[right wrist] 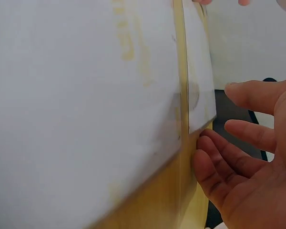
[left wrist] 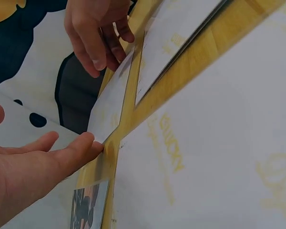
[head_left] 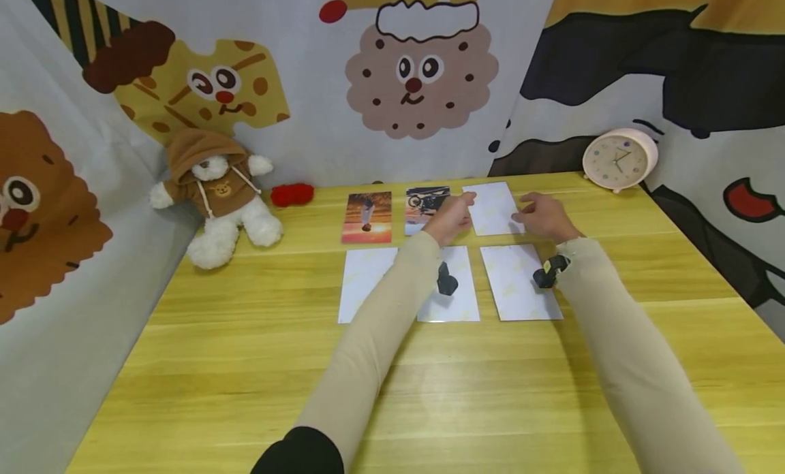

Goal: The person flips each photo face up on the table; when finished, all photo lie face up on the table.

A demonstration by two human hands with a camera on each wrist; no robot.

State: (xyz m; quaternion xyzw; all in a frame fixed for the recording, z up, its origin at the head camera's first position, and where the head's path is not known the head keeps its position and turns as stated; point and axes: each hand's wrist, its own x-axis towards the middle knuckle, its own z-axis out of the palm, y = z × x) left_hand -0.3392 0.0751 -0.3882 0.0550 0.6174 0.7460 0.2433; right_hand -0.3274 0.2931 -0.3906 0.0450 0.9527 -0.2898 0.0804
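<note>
A white-backed card (head_left: 490,208) lies at the back right of two rows of cards, between my hands. My left hand (head_left: 450,218) is at its left side, over part of a photo card with a wheel (head_left: 420,205). In the left wrist view the left fingers (left wrist: 81,148) reach the card's near corner, loosely extended. On the other side, my right hand (head_left: 544,216) has its fingertips at the card's right edge. The right wrist view shows the thumb and fingers (right wrist: 250,133) spread apart, not pinching the card.
A sunset photo card (head_left: 368,218) lies at the back left. White-backed cards (head_left: 518,283) form the front row, partly under my forearms. A teddy bear (head_left: 223,195) and a red object (head_left: 292,195) stand at left, a round clock (head_left: 619,159) at back right.
</note>
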